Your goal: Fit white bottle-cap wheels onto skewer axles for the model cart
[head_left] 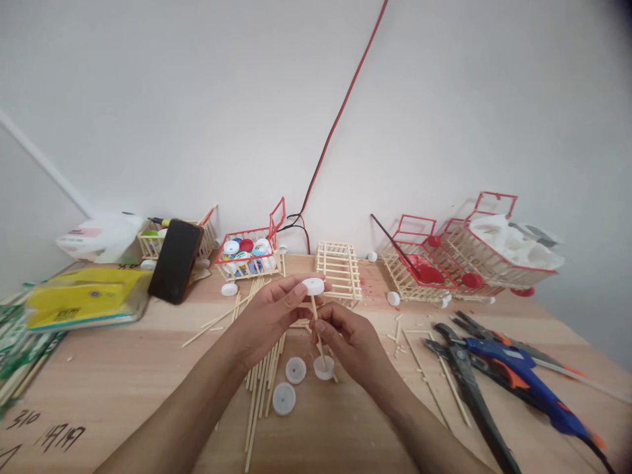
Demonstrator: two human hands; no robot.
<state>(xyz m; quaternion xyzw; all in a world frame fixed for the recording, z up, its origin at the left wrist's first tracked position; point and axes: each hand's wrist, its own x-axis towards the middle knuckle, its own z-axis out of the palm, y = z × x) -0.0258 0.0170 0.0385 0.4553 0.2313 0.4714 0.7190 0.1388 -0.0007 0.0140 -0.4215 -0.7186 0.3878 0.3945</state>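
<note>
My left hand point(281, 301) pinches a white bottle cap point(313, 286) fitted on the upper end of a thin wooden stick point(317, 322). The fingers of my right hand point(351, 336) close round that stick lower down. A second white cap point(324, 368) sits at the stick's lower end, its hollow side facing up. Beside it on the table lie two loose caps, one upper point(295, 370) and one lower point(284, 399). Long wooden sticks point(261, 375) lie in a loose bundle under and left of my hands. Behind stands a small stick-built frame point(338, 270).
Red-trimmed stick carts stand along the wall, one holding caps point(247, 253), others at right point(417, 263). A blue glue gun point(523, 375) and black-handled pliers point(464, 382) lie right. A phone point(176, 261) leans at left near a yellow package point(89, 296). Short stick pieces litter the table.
</note>
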